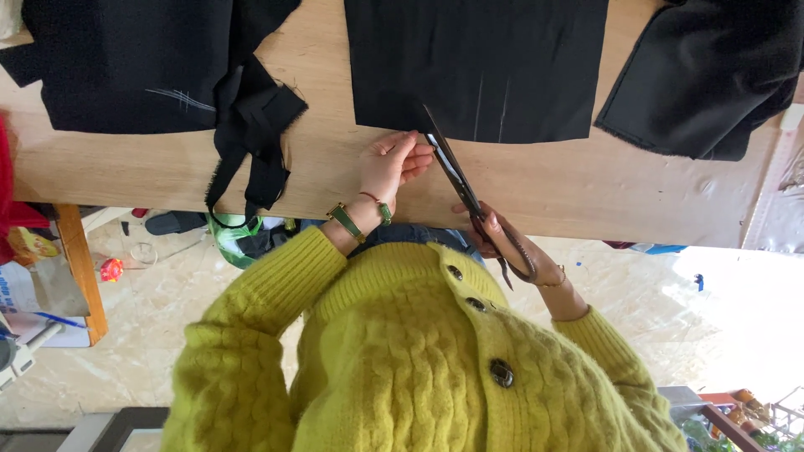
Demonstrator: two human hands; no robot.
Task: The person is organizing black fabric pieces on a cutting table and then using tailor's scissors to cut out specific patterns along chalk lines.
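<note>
Cloth (477, 67), black and flat, lies at the top middle of the frame on the wooden table (586, 184), its lower edge facing you and a few pale chalk lines showing near that edge. It looks soft and light, likely to slide or ruck on the smooth wood. It also frays, so hold it flat close to the edge rather than lifting it by a corner.

Your left hand (389, 167) sits just below that edge. Its fingers (416, 151) are held together, with the tips against the cloth's hem right beside the blades. Whether they actually pinch the cloth or only press on it, you cannot tell from here.

Your right hand (511, 247), lower and to the right, is closed through the handles of the scissors (456, 172). The blades run up and left across the table edge, and the tip lies over the cloth's lower part. They look nearly closed.

A second black piece (117, 67) with chalk marks fills the upper left. Frayed black strips (251, 142) trail from it and hang over the table's near edge. A third, thicker piece (703, 75) lies at the upper right, apart from the middle one.

No container stands on the table. Below its edge, at left centre, a green bag (230, 238) shows on the floor, and you cannot see what is in it.
</note>
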